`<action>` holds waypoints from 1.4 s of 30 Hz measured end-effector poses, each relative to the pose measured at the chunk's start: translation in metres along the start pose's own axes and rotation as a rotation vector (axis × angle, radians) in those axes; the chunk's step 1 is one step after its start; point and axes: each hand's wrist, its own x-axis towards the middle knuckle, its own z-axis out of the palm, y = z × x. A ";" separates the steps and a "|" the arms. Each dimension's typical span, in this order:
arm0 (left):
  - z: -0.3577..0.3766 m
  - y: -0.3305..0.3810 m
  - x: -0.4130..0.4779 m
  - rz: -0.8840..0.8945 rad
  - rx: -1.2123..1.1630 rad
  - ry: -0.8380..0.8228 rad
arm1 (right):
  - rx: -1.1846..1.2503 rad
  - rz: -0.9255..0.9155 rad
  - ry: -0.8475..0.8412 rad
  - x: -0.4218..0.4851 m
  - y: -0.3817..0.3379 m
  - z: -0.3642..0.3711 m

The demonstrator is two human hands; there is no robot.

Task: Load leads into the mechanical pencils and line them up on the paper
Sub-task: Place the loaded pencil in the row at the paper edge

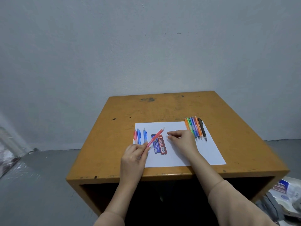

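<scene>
Beige sleeves (231, 203): cover both forearms, which reach over the near edge of the wooden table (114, 163).
Left hand (134, 154): fingers curl round the lower end of a red mechanical pencil (156, 137), which slants up and right across the lead cases.
Right hand (181, 139): over the paper (195, 154), thumb and forefinger tips drawn together; whether they pinch anything cannot be told.
Lead cases: blue case (156, 148) and red case (163, 146) lie side by side mid-paper, between the hands.
Left row (140, 136): one red and two blue pencils lie parallel at the paper's left edge.
Right bundle (195, 128): mixed-coloured pencils packed together at the paper's far right corner.
</scene>
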 end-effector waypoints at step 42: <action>0.000 -0.001 0.001 0.006 0.007 -0.006 | 0.340 -0.025 -0.024 -0.024 -0.040 -0.016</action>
